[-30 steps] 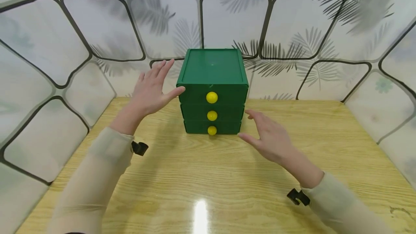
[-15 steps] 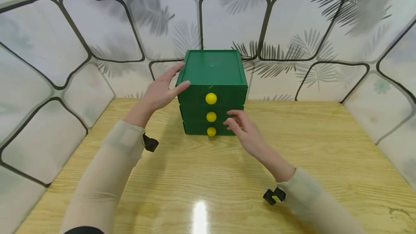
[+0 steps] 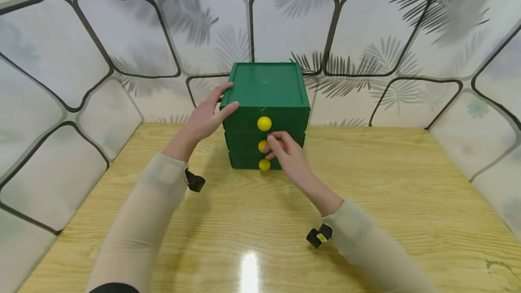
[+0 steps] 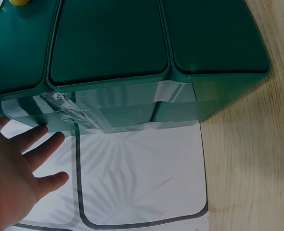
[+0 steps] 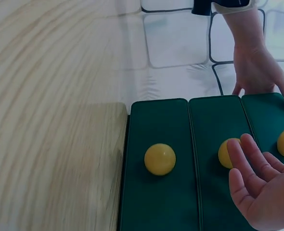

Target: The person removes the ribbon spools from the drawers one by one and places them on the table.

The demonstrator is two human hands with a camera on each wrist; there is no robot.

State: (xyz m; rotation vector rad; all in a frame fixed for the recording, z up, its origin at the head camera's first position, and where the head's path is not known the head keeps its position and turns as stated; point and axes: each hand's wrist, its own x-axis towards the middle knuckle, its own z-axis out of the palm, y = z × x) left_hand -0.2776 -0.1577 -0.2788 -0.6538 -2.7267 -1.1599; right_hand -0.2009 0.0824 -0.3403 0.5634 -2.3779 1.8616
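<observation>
A green cabinet (image 3: 266, 85) of three drawers, all closed, stands against the back wall, a yellow ball knob on each drawer. My left hand (image 3: 202, 120) is at its upper left edge, thumb at the front corner, fingers along the side. The left wrist view has that hand (image 4: 12, 178) with spread fingers beside the taped cabinet side (image 4: 127, 103). My right hand (image 3: 292, 159) reaches the middle knob (image 3: 261, 145), partly covering it. In the right wrist view, its lightly bent fingers (image 5: 243, 166) are beside that knob (image 5: 224, 155), not curled round it; contact is unclear.
The bottom knob (image 3: 264, 165) and top knob (image 3: 264, 123) lie close below and above the right hand. Under the cabinet is a light wooden table (image 3: 228, 220). Patterned white walls (image 3: 293, 26) enclose the back and sides.
My right hand has moved left and slightly up from the cabinet's right side to the middle knob. My left hand has come right, onto the cabinet's upper left edge.
</observation>
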